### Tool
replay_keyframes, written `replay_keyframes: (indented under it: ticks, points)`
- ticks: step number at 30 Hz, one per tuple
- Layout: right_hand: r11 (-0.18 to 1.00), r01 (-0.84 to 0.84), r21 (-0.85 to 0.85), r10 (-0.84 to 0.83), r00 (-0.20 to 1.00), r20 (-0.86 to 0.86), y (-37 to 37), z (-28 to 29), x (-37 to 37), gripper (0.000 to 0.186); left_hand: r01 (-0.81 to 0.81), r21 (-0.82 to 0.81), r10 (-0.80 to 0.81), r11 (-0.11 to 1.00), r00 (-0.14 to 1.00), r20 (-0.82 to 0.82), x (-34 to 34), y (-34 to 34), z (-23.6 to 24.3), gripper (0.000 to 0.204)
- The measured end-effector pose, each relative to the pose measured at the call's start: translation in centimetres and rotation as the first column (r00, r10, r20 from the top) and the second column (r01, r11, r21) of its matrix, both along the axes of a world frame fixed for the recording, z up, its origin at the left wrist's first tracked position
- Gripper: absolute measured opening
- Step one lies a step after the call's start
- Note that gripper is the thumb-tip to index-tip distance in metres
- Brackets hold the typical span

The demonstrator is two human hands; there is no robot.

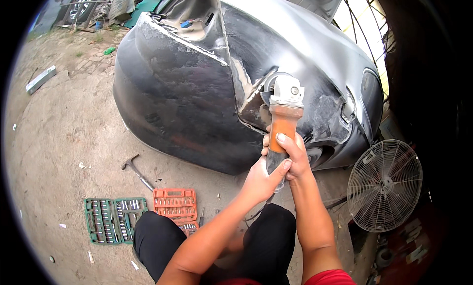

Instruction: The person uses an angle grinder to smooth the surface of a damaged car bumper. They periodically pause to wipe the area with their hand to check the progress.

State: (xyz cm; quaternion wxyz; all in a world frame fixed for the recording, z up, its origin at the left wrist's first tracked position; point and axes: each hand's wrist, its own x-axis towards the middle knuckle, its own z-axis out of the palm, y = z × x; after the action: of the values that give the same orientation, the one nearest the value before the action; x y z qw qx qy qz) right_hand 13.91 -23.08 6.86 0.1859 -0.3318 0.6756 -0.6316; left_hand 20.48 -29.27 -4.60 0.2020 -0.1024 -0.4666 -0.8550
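Note:
With both hands I hold an orange angle grinder [284, 123], its metal head pointing away from me. My right hand [293, 154] wraps the orange body, thumb on top. Below it, my left hand [263, 179] grips the dark rear end of the tool. The grinder's disc [270, 83] is at the edge of an opening in the car body [182, 103], beside a patch of bare, scraped surface; whether it touches cannot be made out. The car's panels are dark and dusty with sanded areas, and an empty lamp recess [189, 29] shows a blue connector.
A hammer [138, 173] lies on the ground near a green socket set case [116, 221] and an orange one [175, 204], both lying open by my left knee. A large wire-caged fan [385, 185] stands at right. A grey bar [41, 79] lies far left.

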Motion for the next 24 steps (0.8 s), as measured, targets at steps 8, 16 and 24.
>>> replay_keyframes:
  ticks: [8, 16, 24]
  points:
    - [0.999, 0.038, 0.018, -0.038, 0.999, -0.025, 0.7, 0.9, 0.2, 0.056, 0.076, 0.063, -0.075, 0.995, 0.997, -0.027, 0.2, 0.6, 1.0, 0.057]
    - [0.992, -0.022, 0.127, 0.029, 0.998, -0.051, 0.3, 0.2, 0.0, 0.06, -0.025, 0.146, 0.036, 0.989, 0.997, -0.071, -0.3, 2.0, -0.7, 0.055]
    - [0.994, -0.05, 0.098, 0.053, 0.998, -0.027, 0.1, -0.2, 0.1, 0.061, -0.098, 0.06, 0.101, 0.993, 0.994, -0.039, 0.2, 1.6, -1.0, 0.056]
